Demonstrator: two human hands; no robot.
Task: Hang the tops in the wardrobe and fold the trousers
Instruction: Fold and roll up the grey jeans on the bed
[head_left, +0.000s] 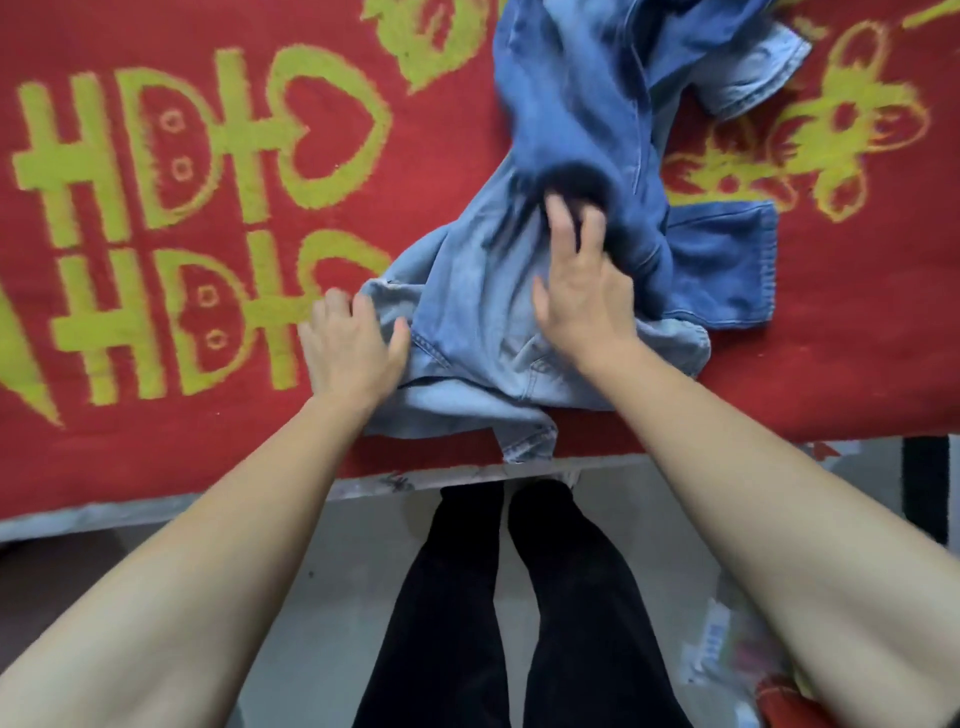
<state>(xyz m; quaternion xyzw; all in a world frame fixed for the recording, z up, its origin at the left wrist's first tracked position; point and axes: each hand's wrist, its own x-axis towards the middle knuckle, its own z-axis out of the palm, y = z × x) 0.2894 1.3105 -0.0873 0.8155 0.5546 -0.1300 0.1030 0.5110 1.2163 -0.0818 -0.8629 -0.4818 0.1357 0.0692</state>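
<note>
jeans (467, 312), pale blue, crumpled on the blanket (156, 441) close to its near edge, one bit of cloth hanging just over that edge. not folded yet, heavily creased. dark denim (582, 93), a second garment, lying beyond and partly over the jeans, running out of frame at the top; a square dark flap out to the right, a paler faded part at upper right. can't tell if top or trousers.

left hand (348, 348) palm-down on the left corner of the jeans, fingers close together and reaching onto the blanket, thumb splayed out on the cloth. pressing, no visible pinch. right hand (582, 296) palm-down on the middle of the jeans, fingers spread, tips right where the dark denim overlaps; blurred, so exact contact of the tips unclear.

blanket red with yellow-green pattern, covering the whole surface; can't tell whether bed or worktop underneath. below the edge: legs (519, 597) in black, on a grey floor (337, 571). blurred packaging (727, 639) on the floor, bottom right.
</note>
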